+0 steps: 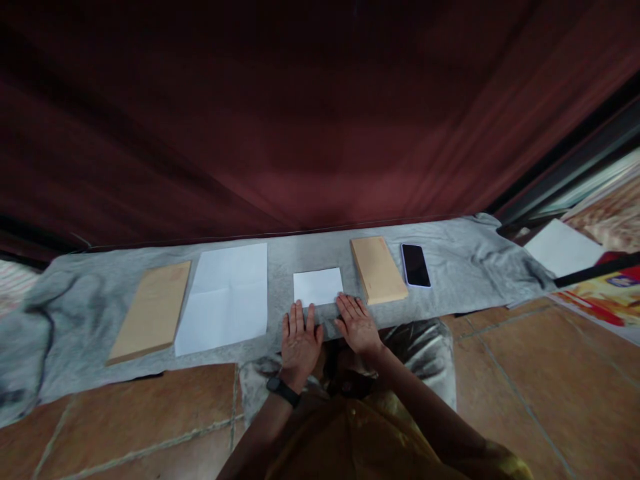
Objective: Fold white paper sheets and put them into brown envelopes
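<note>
Paper [318, 287], small, white and apparently folded, is lying just beyond the fingertips of both hands, its near edge facing them. The left hand [299, 337] is resting palm down with its fingers spread a little and straight, their tips meeting that near edge close to its left end. The right hand [357, 325] is lying flat too, angled inward, its fingers slightly apart and their tips reaching the near right corner. Neither hand is pinching anything, and the thumbs are pointing toward each other without touching. This flat, two-sided contact is probably steadying the paper and making its edge lie down evenly; how hard the fingers are pressing, I cannot tell.

To the left of the left hand, a large white sheet [227, 300] is spreading out, showing creases; beyond it on that same side, a tan stack [153, 307] is lying aslant. Just past the right hand's fingertips, to the right, a thicker-looking tan pile [380, 270] is sitting, with a phone [415, 265] lying screen up beside it, farther from the hand. With these things flanking the hands, the space directly ahead is likely serving as the working spot, leaving either side within reach. A grey cloth [310, 250] is lying beneath all of them, perhaps giving the paper a soft backing. On the left wrist, a dark band [283, 392] is sitting well behind the fingers, clear of the paper.
</note>
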Demonstrator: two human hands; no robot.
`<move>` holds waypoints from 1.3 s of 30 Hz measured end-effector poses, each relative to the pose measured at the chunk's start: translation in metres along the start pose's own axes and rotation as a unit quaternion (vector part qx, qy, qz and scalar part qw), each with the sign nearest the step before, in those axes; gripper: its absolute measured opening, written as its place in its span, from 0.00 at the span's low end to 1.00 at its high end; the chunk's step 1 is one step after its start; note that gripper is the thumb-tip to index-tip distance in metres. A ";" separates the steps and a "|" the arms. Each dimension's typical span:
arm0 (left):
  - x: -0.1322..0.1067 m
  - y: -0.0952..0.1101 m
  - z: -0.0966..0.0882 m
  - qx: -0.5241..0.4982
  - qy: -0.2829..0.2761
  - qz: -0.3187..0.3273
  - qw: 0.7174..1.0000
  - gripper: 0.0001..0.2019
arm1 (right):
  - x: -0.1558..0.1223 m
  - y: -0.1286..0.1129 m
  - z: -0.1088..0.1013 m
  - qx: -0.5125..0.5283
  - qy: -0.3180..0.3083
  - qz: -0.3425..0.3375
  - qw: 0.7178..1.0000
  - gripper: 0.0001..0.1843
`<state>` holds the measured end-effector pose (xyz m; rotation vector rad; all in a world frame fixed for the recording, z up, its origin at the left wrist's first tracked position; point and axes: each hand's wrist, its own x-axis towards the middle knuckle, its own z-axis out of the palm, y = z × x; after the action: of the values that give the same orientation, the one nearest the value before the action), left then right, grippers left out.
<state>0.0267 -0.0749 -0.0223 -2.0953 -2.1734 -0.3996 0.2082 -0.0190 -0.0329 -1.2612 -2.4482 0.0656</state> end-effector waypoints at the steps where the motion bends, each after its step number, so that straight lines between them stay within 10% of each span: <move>1: 0.000 0.000 -0.001 0.001 0.002 0.001 1.000 0.29 | -0.001 0.001 0.000 0.000 0.001 0.001 1.000 0.31; 18: 0.029 0.038 0.014 -0.083 -0.055 0.120 0.988 0.30 | -0.004 0.005 0.002 0.000 -0.015 0.008 1.000 0.32; 39: 0.010 0.003 0.005 0.004 -0.035 0.048 0.998 0.35 | -0.005 0.004 0.004 0.000 0.009 0.008 1.000 0.29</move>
<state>0.0299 -0.0641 -0.0240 -2.2300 -2.0964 -0.3125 0.2126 -0.0195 -0.0392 -1.2752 -2.4233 0.0590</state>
